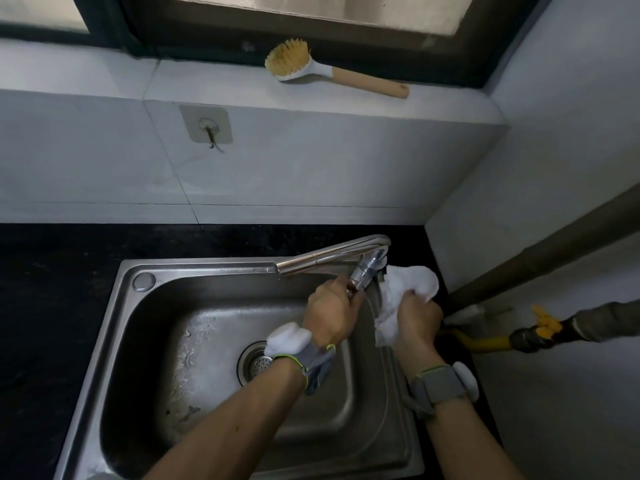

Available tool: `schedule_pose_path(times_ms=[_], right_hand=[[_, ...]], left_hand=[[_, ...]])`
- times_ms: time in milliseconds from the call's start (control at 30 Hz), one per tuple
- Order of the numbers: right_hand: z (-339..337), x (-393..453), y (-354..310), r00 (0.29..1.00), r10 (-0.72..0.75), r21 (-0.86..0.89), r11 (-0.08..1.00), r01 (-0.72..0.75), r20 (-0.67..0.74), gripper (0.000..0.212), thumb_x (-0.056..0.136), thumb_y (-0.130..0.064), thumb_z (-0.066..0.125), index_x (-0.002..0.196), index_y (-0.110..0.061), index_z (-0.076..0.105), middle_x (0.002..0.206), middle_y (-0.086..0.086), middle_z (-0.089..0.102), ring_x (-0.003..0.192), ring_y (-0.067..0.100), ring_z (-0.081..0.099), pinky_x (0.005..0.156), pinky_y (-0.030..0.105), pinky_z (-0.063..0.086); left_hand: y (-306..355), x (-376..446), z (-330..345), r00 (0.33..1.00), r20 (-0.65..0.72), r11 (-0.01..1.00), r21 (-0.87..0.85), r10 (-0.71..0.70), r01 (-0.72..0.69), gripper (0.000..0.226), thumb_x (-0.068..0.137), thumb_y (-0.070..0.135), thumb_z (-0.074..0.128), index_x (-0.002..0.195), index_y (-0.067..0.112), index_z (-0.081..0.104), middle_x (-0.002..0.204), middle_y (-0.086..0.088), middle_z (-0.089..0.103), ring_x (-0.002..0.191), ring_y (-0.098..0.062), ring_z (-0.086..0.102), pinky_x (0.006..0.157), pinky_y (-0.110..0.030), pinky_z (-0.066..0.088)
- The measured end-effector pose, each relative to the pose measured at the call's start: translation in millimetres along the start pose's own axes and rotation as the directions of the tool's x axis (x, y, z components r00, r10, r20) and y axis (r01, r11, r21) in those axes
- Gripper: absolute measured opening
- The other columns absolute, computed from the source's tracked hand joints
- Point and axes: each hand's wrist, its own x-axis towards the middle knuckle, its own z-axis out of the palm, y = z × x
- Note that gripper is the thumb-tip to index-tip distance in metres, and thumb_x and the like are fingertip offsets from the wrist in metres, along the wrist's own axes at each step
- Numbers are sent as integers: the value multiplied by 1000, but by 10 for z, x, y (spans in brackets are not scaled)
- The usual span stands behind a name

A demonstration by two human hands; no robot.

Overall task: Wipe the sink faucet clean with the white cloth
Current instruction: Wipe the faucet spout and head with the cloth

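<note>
While the steel sink [214, 341] fills the lower middle, the faucet [332, 258] stands at its 2 o'clock corner, spout swung toward 9 o'clock. I judge the wiping is in progress: the white cloth [405, 292] is pressed beside the faucet base, bunched in the closed fingers of the right hand [417, 323]. The left hand [330, 317] closes its fingers around the lever. The spout seems not yet wiped. Cloth and hands hide the base, so its cleanness cannot be told.
</note>
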Motion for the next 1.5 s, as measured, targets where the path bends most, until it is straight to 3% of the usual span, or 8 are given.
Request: schedule_pose_path(times_ms=[200, 333, 500, 700, 1000, 1167, 1300, 1500], right_hand=[[246, 203, -295, 994, -47, 125, 992, 34, 99, 44, 87, -24, 55, 124, 0, 61, 126, 20, 63, 113, 35, 61, 99, 44, 49], [479, 372, -371, 943, 15, 282, 953, -114, 332, 29, 75, -21, 58, 95, -3, 70, 110, 18, 70, 97, 31, 67, 84, 39, 54], [469, 341, -446, 856, 55, 418, 855, -306, 513, 24, 93, -15, 39, 87, -9, 62, 70, 9, 67, 61, 22, 68, 52, 25, 56], [527, 262, -233, 946, 34, 423, 889, -176, 323, 35, 91, -21, 53, 115, 1, 65, 99, 14, 70, 83, 25, 66, 63, 26, 53], [445, 84, 124, 992, -10, 217, 976, -18, 124, 35, 94, -29, 55, 104, 2, 69, 103, 17, 69, 93, 30, 65, 79, 36, 52], [326, 42, 290, 986, -35, 156, 988, 10, 160, 23, 90, -30, 62, 70, -18, 64, 93, 13, 72, 92, 30, 68, 88, 47, 55], [246, 7, 59, 982, -132, 251, 963, 95, 135, 16, 91, -31, 61, 87, -17, 68, 99, 10, 72, 94, 27, 69, 89, 44, 56], [283, 54, -674, 921, -280, 203, 952, 230, 270, 16, 82, -21, 60, 69, -13, 63, 77, 1, 65, 83, 25, 63, 76, 33, 50]], left_hand=[[-67, 24, 41, 997, -1, 984, 165, 71, -70, 39, 96, 50, 43, 115, 21, 63, 103, -12, 74, 97, -38, 68, 81, -42, 54], [-53, 17, 26, 992, 4, 955, 269, 126, -122, 47, 99, 52, 35, 111, 17, 63, 102, -17, 72, 94, -42, 67, 79, -41, 51], [6, 49, -2, 981, 82, 922, 335, 177, -194, 38, 104, 37, 35, 109, 10, 61, 103, -18, 70, 91, -40, 66, 76, -42, 48], [80, 49, -43, 976, 99, 887, 409, 192, -216, 28, 104, 21, 37, 114, 9, 60, 104, -15, 69, 92, -36, 69, 77, -39, 50], [201, 20, -103, 981, 117, 843, 502, 157, -195, 28, 104, 20, 37, 112, 10, 62, 107, -13, 71, 97, -34, 68, 72, -35, 44], [162, 12, -84, 972, 139, 845, 480, 191, -235, 25, 103, 20, 39, 107, 11, 62, 105, -12, 71, 93, -32, 69, 67, -32, 38], [124, 7, -88, 985, 115, 921, 355, 128, -162, 32, 103, 32, 39, 112, 9, 60, 108, -17, 69, 96, -38, 66, 73, -36, 44], [322, -187, -261, 975, 42, 903, 372, 217, -217, 35, 103, 33, 34, 118, 10, 56, 105, -17, 71, 93, -42, 67, 71, -41, 49]])
